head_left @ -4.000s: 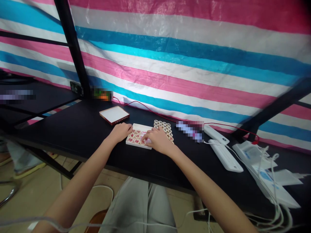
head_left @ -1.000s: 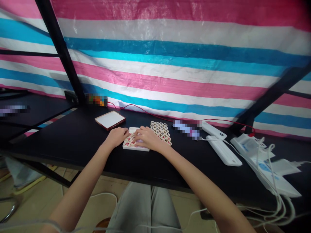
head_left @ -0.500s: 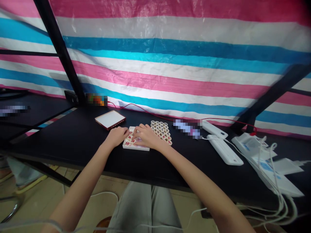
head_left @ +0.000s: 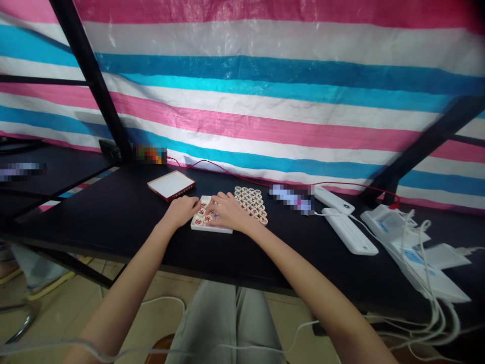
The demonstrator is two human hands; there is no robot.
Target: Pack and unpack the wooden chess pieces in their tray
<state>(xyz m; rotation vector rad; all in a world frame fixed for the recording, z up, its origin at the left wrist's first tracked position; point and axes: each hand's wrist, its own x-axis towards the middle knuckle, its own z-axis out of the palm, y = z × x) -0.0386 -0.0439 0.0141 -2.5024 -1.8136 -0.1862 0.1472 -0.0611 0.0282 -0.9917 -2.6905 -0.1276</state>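
A shallow white box (head_left: pixel 212 229) sits on the dark table in front of me, with Chinese chess pieces (head_left: pixel 197 222) marked in red lying inside. My left hand (head_left: pixel 182 210) is curled at the box's left edge, its fingertips on the rim. Over the box's middle and right side, my right hand (head_left: pixel 229 212) reaches in with thumb and fingers bent around a piece, which they partly hide. Just beyond that hand, several more round pieces (head_left: pixel 250 199) lie packed flat in rows on the table.
The box lid (head_left: pixel 172 185), white inside with a dark red side, lies at the back left. White power banks (head_left: pixel 350 232) and a power strip (head_left: pixel 413 258) with tangled cables occupy the right. A red cable (head_left: pixel 231 174) runs along the back by the striped sheet (head_left: pixel 265 116).
The view has shifted very slightly. Both hands stay at the box, and the lower-left red piece in it appears turned a little.
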